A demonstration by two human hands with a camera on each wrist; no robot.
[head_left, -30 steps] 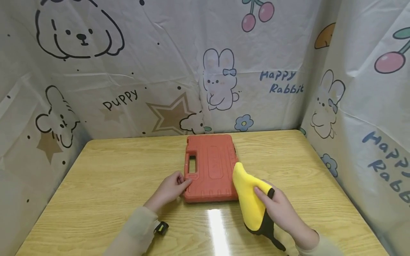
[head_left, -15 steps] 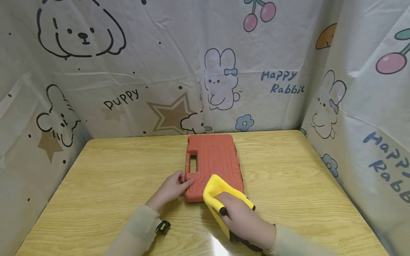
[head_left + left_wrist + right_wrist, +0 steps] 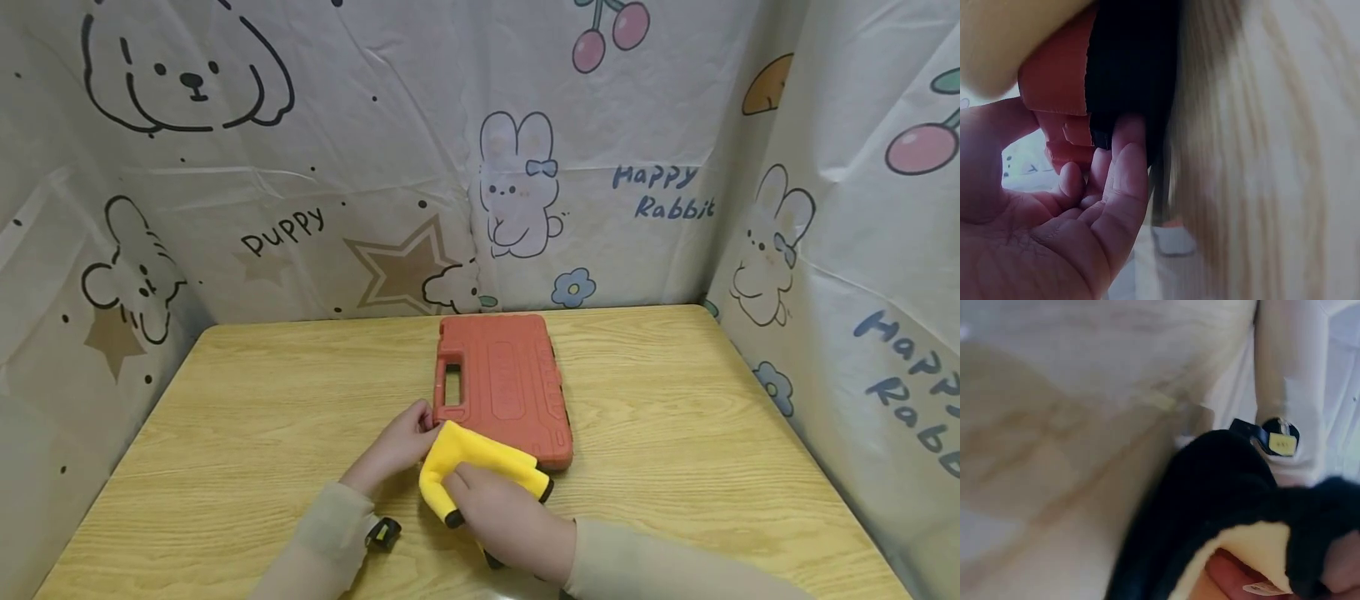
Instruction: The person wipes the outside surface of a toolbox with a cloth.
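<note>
A red plastic carrying case (image 3: 506,379) with a black lower half and a handle slot lies on the table in the head view. My left hand (image 3: 397,446) holds its near left corner, thumb over the red top. In the left wrist view, the left hand's fingers (image 3: 1125,175) curl against the black lower half. My right hand (image 3: 513,525) grips a soft yellow plush with black tips (image 3: 476,446), resembling a banana, over the case's near edge. Its yellow end meets the left thumb and hides it. Black plush fabric (image 3: 1222,462) fills much of the right wrist view.
The wood-grain table (image 3: 300,375) extends around the case. A white printed cloth (image 3: 360,150) hangs behind the table and along both sides. A small black device (image 3: 384,533) is strapped to the left wrist.
My right hand has carried the yellow plush leftward, from the case's right side to its near left corner. The plush has turned and folded. The left hand and case have hardly moved.
</note>
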